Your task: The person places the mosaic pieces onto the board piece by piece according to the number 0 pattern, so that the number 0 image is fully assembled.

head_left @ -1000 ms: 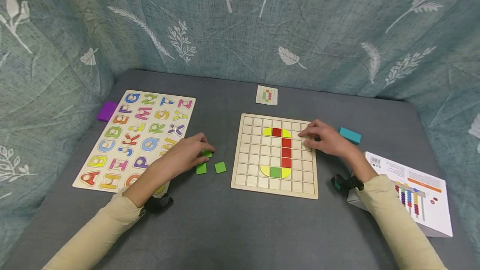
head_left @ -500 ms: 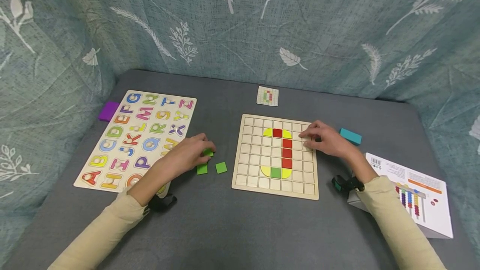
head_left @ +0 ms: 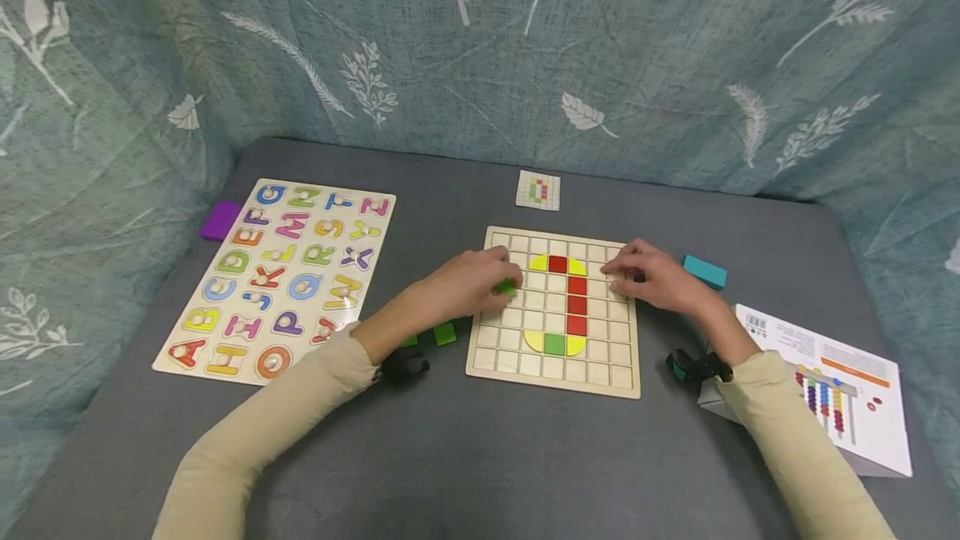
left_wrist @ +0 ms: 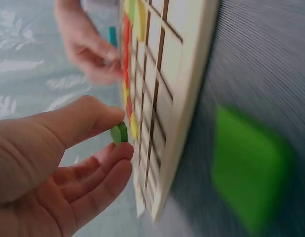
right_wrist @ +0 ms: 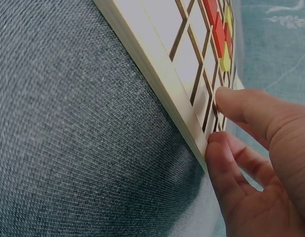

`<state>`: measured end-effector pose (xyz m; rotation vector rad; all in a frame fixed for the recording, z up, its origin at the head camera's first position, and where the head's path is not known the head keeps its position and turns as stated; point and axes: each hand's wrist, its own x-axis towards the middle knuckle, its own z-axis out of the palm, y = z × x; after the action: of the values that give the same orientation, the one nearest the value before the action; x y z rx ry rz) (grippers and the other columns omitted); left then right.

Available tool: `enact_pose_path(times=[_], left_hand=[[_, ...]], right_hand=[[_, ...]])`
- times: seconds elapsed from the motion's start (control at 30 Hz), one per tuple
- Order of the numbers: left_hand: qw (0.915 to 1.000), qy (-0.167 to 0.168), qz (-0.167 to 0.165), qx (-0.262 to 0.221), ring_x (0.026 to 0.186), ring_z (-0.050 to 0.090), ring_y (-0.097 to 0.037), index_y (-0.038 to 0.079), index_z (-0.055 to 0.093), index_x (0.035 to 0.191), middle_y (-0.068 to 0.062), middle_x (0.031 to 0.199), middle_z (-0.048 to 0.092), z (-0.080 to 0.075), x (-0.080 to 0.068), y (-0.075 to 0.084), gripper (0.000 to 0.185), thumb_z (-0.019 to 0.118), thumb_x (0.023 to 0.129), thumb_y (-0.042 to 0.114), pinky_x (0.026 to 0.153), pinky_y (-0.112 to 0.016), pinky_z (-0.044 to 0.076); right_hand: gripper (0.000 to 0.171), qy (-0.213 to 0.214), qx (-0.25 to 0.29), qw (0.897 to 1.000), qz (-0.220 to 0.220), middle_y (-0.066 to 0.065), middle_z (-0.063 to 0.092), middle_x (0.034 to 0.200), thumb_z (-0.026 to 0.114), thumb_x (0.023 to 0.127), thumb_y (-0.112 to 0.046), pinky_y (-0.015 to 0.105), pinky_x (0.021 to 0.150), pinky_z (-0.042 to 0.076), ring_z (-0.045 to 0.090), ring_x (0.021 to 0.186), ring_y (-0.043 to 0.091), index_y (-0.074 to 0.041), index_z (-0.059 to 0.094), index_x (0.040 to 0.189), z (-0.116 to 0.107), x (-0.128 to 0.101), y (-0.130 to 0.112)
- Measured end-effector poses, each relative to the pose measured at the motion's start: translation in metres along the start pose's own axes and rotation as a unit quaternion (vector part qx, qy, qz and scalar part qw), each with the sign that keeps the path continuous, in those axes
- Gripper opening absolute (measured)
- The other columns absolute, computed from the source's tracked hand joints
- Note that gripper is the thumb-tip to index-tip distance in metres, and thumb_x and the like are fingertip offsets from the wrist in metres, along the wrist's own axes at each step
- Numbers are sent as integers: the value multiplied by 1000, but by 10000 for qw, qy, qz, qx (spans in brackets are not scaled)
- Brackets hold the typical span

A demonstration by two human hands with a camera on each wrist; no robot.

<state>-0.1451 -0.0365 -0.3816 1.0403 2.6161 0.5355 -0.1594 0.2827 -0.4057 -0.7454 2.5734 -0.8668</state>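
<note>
Here, by label:
Left hand: pinches a green tile between thumb and fingers, over the grid board's left columns.
Right hand: fingers relaxed, resting on the board's right edge, holding nothing.
Loose tiles: 1 green square lies just left of the board.
Alphabet puzzle: far left.

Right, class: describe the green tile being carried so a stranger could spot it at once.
Find the square wooden grid board mid-table. At its left edge, the left hand pinches a small green square tile. Unlike the other green tiles lying on the grey cloth, this one is held above the board.
</note>
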Motion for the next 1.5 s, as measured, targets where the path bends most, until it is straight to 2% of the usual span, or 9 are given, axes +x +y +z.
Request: enact_pose_path(times=[0.17, 0.3, 0.57, 0.77, 1.0, 1.3, 1.5], left_hand=[[9994, -106, 265, 199, 77, 50, -16, 13, 70, 110, -6, 102, 60, 12, 35, 7, 20, 65, 90, 11, 66, -25, 42], [9994, -84, 245, 247, 77, 50, -16, 14, 71, 107, -5, 102, 60, 15, 46, 8, 19, 65, 89, 9, 66, -25, 41], [9996, -80, 254, 67, 80, 52, -16, 12, 71, 108, -6, 104, 62, 17, 50, 10, 19, 65, 91, 10, 71, -28, 45], [9995, -67, 273, 106, 81, 54, -15, 11, 73, 107, -6, 102, 63, 18, 49, 11, 18, 66, 91, 11, 73, -27, 46], [9987, -132, 372, 333, 80, 50, -16, 12, 75, 103, -8, 96, 62, 19, 48, 12, 15, 67, 91, 11, 68, -25, 40], [9991, -101, 250, 333, 80, 50, -15, 12, 76, 103, -7, 98, 62, 20, 47, 13, 16, 66, 91, 10, 67, -24, 39], [9991, -84, 326, 256, 75, 41, -15, 10, 76, 99, -7, 92, 59, 21, 48, 12, 15, 65, 91, 6, 64, -23, 32]], right_hand=[[28, 48, -46, 10000, 70, 16, 51, 114, 62, 94, -8, 38, 78, 44, 54, 92, 23, -1, 66, 120, 1, 0, 1], [27, 29, -50, 10000, 39, 16, 51, 114, 62, 93, -9, 37, 78, 45, 54, 92, 23, -1, 66, 120, 2, 1, 1], [28, -16, 3, 10000, 82, 17, 50, 114, 62, 94, -10, 42, 80, 44, 53, 93, 25, 0, 66, 119, -1, 0, -1], [28, -54, 5, 10000, 68, 17, 50, 113, 62, 94, -10, 42, 82, 45, 55, 95, 26, 0, 66, 120, -1, 1, -2], [27, 1, -11, 10000, 77, 17, 51, 113, 62, 94, -10, 39, 79, 44, 53, 92, 23, -1, 66, 119, 1, 0, 0], [27, 49, -26, 10000, 40, 17, 51, 114, 62, 94, -10, 36, 77, 43, 51, 89, 21, -1, 66, 119, 2, 0, 1], [28, 6, -26, 10000, 64, 17, 51, 115, 62, 94, -11, 38, 78, 43, 51, 91, 21, -1, 66, 120, 1, 0, 2]])
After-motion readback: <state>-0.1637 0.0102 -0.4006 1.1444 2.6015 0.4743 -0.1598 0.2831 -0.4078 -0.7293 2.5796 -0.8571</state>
